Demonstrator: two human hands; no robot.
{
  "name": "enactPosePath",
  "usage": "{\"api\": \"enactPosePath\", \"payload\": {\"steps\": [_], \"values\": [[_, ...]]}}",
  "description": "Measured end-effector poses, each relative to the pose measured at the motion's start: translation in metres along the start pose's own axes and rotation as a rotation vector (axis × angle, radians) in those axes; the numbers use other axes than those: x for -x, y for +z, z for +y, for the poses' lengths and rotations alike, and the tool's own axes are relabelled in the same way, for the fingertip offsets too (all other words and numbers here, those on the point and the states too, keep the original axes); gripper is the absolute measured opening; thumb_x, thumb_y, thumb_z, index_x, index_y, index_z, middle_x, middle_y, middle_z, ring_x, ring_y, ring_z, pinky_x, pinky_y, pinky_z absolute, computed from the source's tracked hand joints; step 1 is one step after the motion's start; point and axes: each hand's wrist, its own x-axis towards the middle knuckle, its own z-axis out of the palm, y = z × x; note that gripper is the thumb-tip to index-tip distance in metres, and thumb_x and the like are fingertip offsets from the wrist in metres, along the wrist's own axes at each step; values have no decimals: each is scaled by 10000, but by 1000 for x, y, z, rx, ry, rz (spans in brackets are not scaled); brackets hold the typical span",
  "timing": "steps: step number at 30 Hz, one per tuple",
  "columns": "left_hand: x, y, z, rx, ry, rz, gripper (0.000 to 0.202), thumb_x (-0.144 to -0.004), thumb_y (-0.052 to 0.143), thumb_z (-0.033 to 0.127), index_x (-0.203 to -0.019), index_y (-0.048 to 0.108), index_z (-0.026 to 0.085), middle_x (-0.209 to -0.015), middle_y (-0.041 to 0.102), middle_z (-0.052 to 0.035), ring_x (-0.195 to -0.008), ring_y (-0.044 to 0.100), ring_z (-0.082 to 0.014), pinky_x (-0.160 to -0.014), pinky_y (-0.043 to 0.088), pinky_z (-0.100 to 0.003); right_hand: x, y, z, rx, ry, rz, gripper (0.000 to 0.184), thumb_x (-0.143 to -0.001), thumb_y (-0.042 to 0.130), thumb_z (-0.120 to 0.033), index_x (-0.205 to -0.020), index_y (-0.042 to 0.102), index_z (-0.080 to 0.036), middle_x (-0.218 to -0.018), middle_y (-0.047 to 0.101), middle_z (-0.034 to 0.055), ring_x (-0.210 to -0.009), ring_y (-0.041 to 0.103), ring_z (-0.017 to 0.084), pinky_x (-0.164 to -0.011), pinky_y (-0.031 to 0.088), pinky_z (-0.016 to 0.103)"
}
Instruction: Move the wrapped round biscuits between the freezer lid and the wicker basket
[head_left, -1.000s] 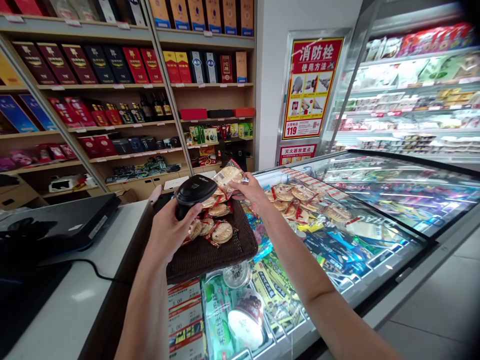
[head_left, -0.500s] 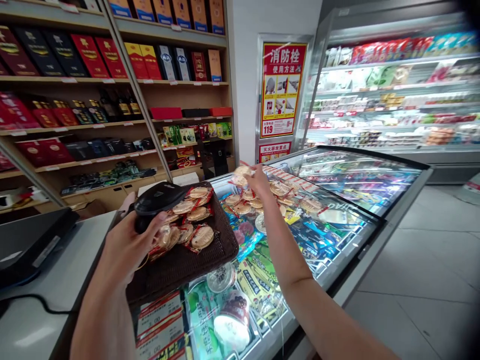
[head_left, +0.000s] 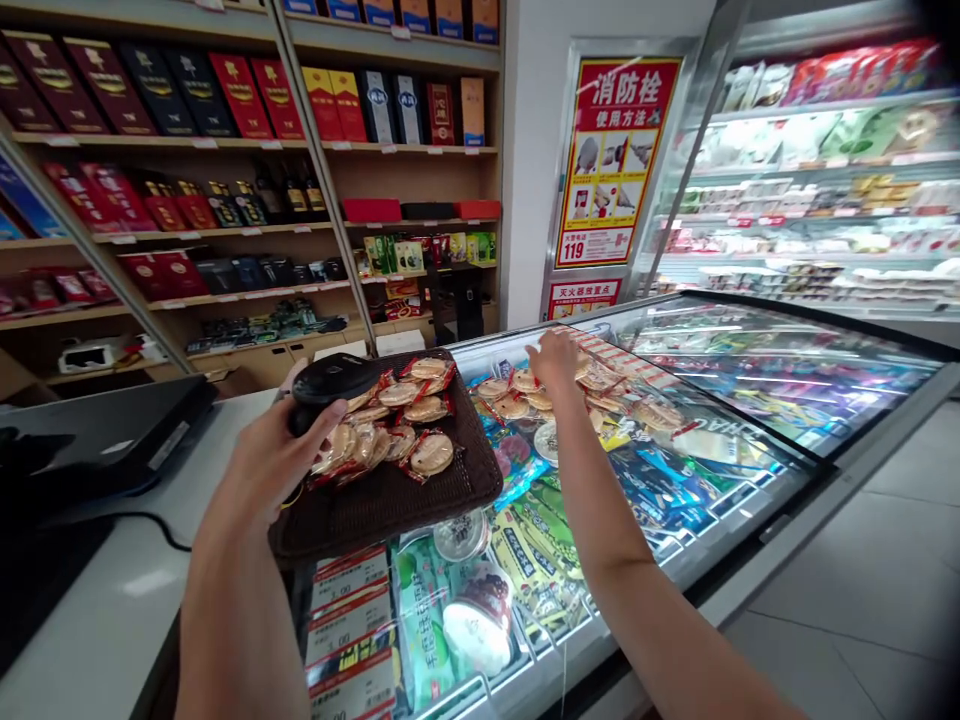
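Note:
My left hand is closed round the handle of a black barcode scanner, above the left side of a brown woven tray. Wrapped round biscuits with red-edged clear packets lie heaped in the tray. My right hand is reached out over more wrapped biscuits on the freezer's glass top. Its fingers look spread and bent down; no packet shows plainly in them, though the palm side is hidden. The tray rests at the near left end of the chest freezer.
Ice creams and tubs show beneath the glass. On the left, a white counter carries a black device with a cable. Shelves of boxed bottles and a fire-hydrant poster stand behind, with a lit fridge at right.
The packet pinched in my right hand no longer shows there. That hand has moved down and right onto the biscuits on the glass. My view has turned slightly left.

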Motion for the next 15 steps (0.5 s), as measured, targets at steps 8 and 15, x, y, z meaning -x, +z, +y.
{"api": "enactPosePath", "payload": {"steps": [8,15], "values": [[12,4,17,-54,42,-50,545,-772,541,734,-800,633,197,-594,614,-7,-588,539,-183,-542,358,-268,89,37,-94,154,-620,-743,624,-830,686,-635,-1228,676,-155,-1306,673,183,-1198,643,336,-968,500,384],[13,6,19,-36,56,-63,557,-760,545,737,-784,640,188,-618,631,-17,-604,545,-188,-555,366,-264,100,52,-95,19,-581,-845,952,-676,892,-426,-1456,438,-121,-1462,546,216,-1351,537,341,-1057,465,377]]}}
